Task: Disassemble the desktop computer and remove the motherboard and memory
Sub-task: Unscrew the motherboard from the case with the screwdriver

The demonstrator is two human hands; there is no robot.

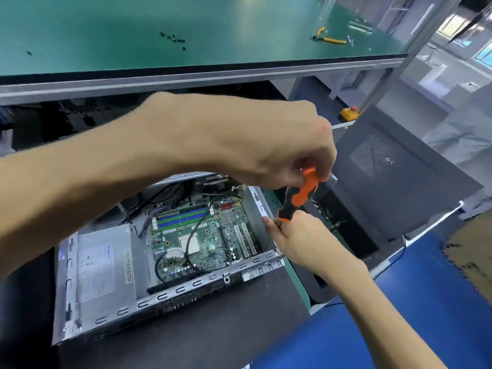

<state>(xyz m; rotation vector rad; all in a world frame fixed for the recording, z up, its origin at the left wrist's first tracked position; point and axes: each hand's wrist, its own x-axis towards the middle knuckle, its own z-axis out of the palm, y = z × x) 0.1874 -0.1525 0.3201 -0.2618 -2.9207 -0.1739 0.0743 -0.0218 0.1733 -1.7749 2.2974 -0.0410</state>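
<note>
An open grey desktop case [165, 296] lies low in the view. Inside it sits the green motherboard [205, 235], with blue and green memory slots [181, 217] near its far edge. A silver power supply [98, 265] fills the case's left part. An orange and black screwdriver [299, 197] stands tilted over the case's right wall. My left hand [266, 145] reaches across from the left and grips the top of the handle. My right hand [295, 235] holds the screwdriver's lower end by the case's right edge; the tip is hidden.
A green bench top [159, 27] above carries several loose black screws [174, 39], yellow-handled pliers [328, 38] and small parts. A black case panel [394, 177] leans at the right. A blue surface [399, 302] lies at the lower right, cardboard beside it.
</note>
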